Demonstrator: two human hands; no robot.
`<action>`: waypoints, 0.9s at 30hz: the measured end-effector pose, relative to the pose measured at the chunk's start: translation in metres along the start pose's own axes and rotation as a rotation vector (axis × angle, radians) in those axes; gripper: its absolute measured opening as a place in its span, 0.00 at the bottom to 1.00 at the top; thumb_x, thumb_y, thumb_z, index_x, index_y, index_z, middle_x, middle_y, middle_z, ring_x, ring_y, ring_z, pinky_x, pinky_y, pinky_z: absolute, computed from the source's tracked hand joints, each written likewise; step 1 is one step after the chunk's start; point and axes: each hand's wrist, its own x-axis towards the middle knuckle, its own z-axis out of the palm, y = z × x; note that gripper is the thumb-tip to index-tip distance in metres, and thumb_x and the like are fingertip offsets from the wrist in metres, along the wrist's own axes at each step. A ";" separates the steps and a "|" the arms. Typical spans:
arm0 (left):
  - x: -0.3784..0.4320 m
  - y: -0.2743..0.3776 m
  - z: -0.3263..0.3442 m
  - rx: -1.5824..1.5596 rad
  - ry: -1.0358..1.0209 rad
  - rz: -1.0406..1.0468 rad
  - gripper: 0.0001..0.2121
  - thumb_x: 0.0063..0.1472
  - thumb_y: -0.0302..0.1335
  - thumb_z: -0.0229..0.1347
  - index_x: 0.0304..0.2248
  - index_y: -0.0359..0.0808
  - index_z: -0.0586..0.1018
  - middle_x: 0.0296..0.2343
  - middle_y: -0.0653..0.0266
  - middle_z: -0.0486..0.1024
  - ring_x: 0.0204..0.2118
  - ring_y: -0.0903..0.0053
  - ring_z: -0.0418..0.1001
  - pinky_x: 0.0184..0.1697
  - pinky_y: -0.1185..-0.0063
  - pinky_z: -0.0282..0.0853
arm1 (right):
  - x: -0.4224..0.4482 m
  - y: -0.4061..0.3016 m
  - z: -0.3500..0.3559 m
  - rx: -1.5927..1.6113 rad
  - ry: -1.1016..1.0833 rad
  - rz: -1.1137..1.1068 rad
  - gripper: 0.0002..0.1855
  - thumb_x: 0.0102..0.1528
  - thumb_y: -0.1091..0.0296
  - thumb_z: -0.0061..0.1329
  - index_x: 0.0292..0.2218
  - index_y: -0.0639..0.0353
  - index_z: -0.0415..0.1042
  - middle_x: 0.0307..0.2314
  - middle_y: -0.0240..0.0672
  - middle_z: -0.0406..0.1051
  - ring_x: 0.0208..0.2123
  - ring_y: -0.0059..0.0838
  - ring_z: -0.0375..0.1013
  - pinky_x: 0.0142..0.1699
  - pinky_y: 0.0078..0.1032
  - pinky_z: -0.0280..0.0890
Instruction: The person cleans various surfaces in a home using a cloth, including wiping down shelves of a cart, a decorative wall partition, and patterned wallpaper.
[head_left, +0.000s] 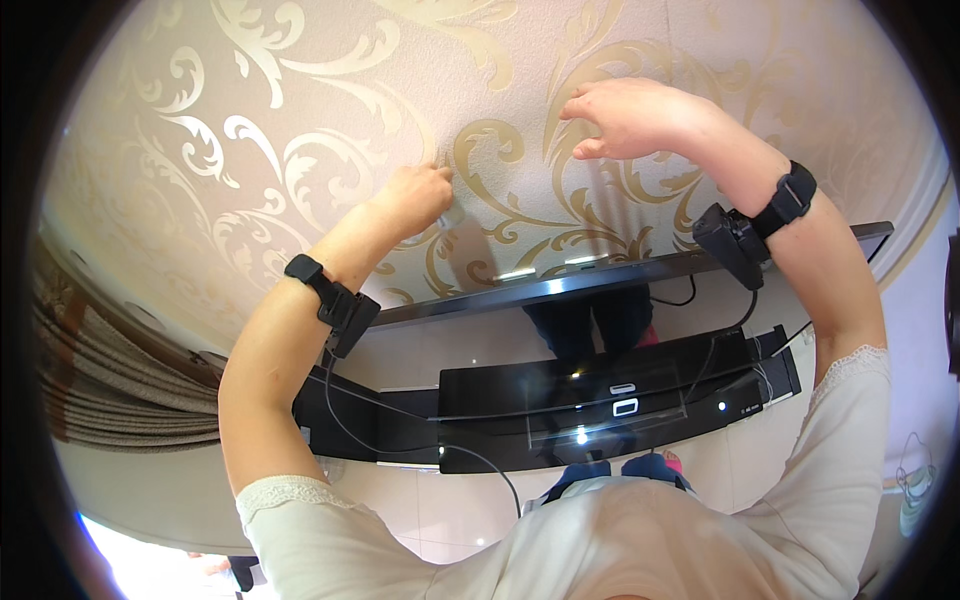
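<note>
Scroll-patterned wallpaper (337, 97) covers the wall before me. My left hand (420, 196), left of the middle, is curled around a small whitish object (451, 217) close to the wallpaper; only part of that object shows below the fingers, and its kind cannot be told. Farther right and higher, my right hand (622, 120) is spread near the wallpaper, fingers apart, holding nothing. Each forearm wears a black strap with a black device on it. Whether either hand touches the wall is not plain.
Below my hands runs the top edge of a flat-screen television (555, 289). A glossy black TV stand (487, 390) with cables and a small white-framed item (625, 407) is under it. A gathered brown curtain (135, 390) hangs at the left.
</note>
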 end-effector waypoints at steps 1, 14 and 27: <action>-0.001 -0.002 0.001 -0.064 -0.154 -0.033 0.12 0.46 0.18 0.56 0.32 0.40 0.83 0.33 0.63 0.72 0.43 0.67 0.71 0.41 0.74 0.72 | 0.002 -0.003 0.000 -0.004 0.007 -0.005 0.30 0.55 0.53 0.52 0.55 0.58 0.65 0.49 0.39 0.67 0.52 0.42 0.66 0.55 0.37 0.63; -0.012 -0.025 -0.035 -0.254 0.199 -0.118 0.18 0.45 0.17 0.59 0.37 0.44 0.83 0.34 0.67 0.73 0.41 0.69 0.72 0.42 0.73 0.72 | -0.003 -0.018 -0.016 -0.007 0.080 0.011 0.27 0.55 0.56 0.53 0.53 0.58 0.68 0.52 0.40 0.65 0.54 0.40 0.64 0.58 0.35 0.61; -0.042 -0.074 -0.057 -0.285 0.733 -0.377 0.18 0.44 0.16 0.60 0.36 0.43 0.83 0.35 0.71 0.75 0.38 0.70 0.74 0.38 0.74 0.72 | 0.032 -0.024 -0.003 -0.274 0.736 -0.150 0.28 0.50 0.62 0.57 0.52 0.59 0.68 0.58 0.48 0.55 0.62 0.46 0.52 0.61 0.40 0.58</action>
